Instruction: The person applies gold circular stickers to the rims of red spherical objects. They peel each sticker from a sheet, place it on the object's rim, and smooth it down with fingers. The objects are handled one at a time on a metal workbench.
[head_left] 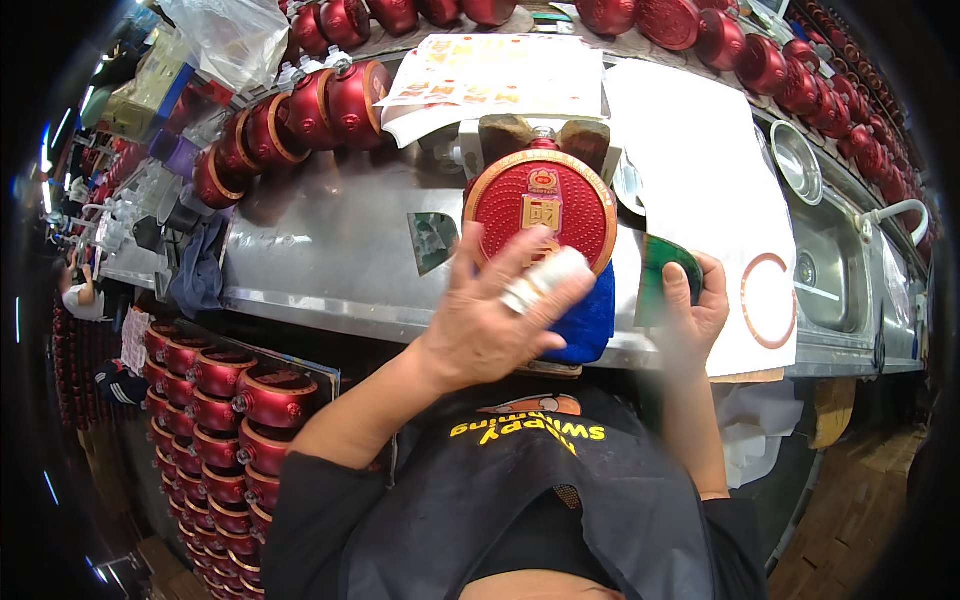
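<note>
A round red drum-shaped bottle [495, 210] with a gold rim and gold raised lettering rests face up on a blue cloth [590, 325], in front of a dark two-sided support [585, 140]. My left hand [480, 325] lies over the lower part of its face with fingers spread; a white wrap [548, 280] covers one finger. Motion blurs the fingertips, so how firmly they touch cannot be told. Right of the bottle, my right hand [705, 305] pinches a thin green sheet [668, 275] between thumb and fingers. A small dark green piece [433, 242] lies left of the bottle.
Printed decal sheets [490, 75] lie behind the bottle. White paper with a red ring [768, 300] covers the right side, beside a metal sink [835, 270] and a round metal dish [795, 160]. Red bottles [310, 110] line the back; more are stacked [215, 410] at lower left.
</note>
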